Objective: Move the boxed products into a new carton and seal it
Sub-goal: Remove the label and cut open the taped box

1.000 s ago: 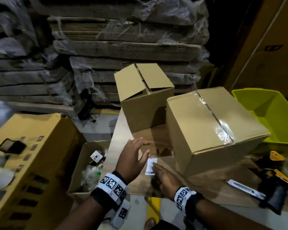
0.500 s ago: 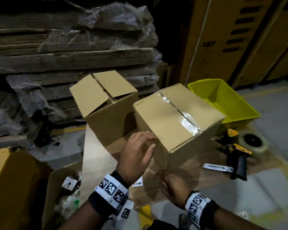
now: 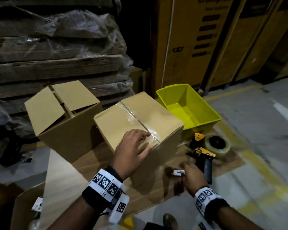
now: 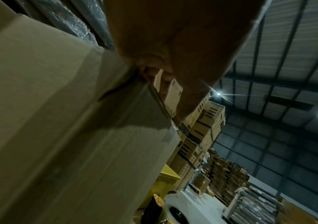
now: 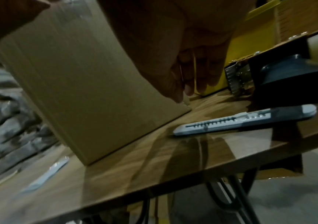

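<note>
A carton sealed with clear tape stands on the wooden table. My left hand rests on its near top corner, fingers laid flat by the tape seam and thumb at the edge. The left wrist view shows that hand against the carton's side. A second carton with loose top flaps stands to the left. My right hand hovers low over a grey box cutter. In the right wrist view its fingers hang above the table, apart from the cutter.
A yellow and black tape dispenser and a tape roll lie right of the cutter, behind them a yellow-green bin. Wrapped flat cardboard is stacked behind. An open box of items sits at the lower left.
The view swung right. My left hand rose from the table onto the taped carton's near corner. My right hand moved right, from the paper slip to the box cutter.
</note>
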`<act>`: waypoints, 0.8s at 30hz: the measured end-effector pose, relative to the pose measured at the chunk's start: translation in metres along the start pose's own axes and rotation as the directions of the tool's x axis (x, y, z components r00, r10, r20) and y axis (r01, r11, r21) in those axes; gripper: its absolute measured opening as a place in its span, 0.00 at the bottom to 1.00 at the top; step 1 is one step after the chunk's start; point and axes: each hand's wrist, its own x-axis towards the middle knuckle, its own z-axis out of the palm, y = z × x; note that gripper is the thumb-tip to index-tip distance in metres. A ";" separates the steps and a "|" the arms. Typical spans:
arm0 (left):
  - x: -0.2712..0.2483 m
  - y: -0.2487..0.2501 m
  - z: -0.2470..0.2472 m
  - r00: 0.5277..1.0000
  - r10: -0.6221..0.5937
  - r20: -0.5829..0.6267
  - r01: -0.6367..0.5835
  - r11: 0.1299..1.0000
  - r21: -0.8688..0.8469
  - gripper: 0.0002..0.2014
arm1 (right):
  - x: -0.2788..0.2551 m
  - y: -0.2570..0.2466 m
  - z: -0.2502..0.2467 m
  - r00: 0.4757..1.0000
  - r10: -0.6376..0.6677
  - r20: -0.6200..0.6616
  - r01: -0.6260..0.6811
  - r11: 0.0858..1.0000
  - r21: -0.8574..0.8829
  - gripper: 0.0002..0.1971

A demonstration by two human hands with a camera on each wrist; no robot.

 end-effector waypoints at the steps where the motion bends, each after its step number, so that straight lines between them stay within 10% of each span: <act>1: 0.004 0.000 0.003 0.999 -0.024 0.022 0.023 0.999 0.042 0.20 | 0.007 0.006 0.000 0.998 -0.026 0.065 0.029 0.999 -0.044 0.18; 13: 0.003 0.006 0.015 0.974 -0.221 -0.053 0.224 0.973 0.064 0.34 | 0.049 0.025 0.020 0.876 -0.094 0.473 0.263 0.915 -0.306 0.29; 20: 0.000 0.003 0.013 0.978 -0.199 -0.064 0.203 0.978 0.050 0.30 | 0.058 0.009 0.003 0.879 -0.113 0.463 0.255 0.932 -0.256 0.25; 24: -0.002 -0.010 0.002 0.982 -0.188 -0.017 0.187 0.981 -0.041 0.31 | 0.046 0.000 -0.019 0.950 -0.204 0.236 0.220 0.975 -0.042 0.20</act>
